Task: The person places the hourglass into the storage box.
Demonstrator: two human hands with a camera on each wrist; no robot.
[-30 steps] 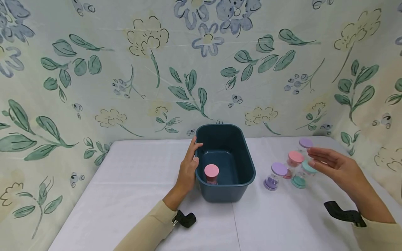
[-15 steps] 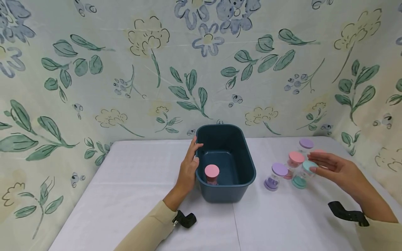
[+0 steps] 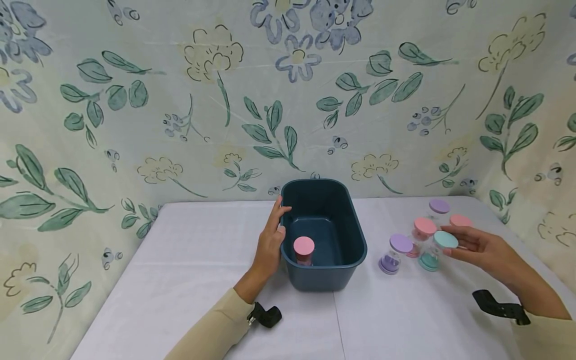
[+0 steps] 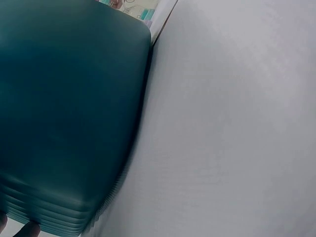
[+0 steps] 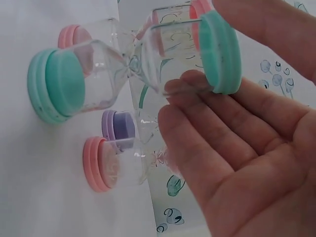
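Observation:
In the head view my left hand rests against the left side of a dark teal plastic bin, with a fingertip over its rim. Inside the bin's near end stands a pink-capped hourglass. At the right, my right hand pinches the upper cap of a teal-capped hourglass between thumb and fingers. The right wrist view shows that teal hourglass upright on the table, its fingers beside the upper bulb. The left wrist view is mostly the bin's outer wall.
Around the teal one stand a purple hourglass in front, a pink one beside it, and another purple and pink behind. A white cloth covers the table, and a floral curtain hangs behind it.
My right hand has come down onto the teal hourglass's top, uncovering the pink one behind. The left hand and bin stay put.

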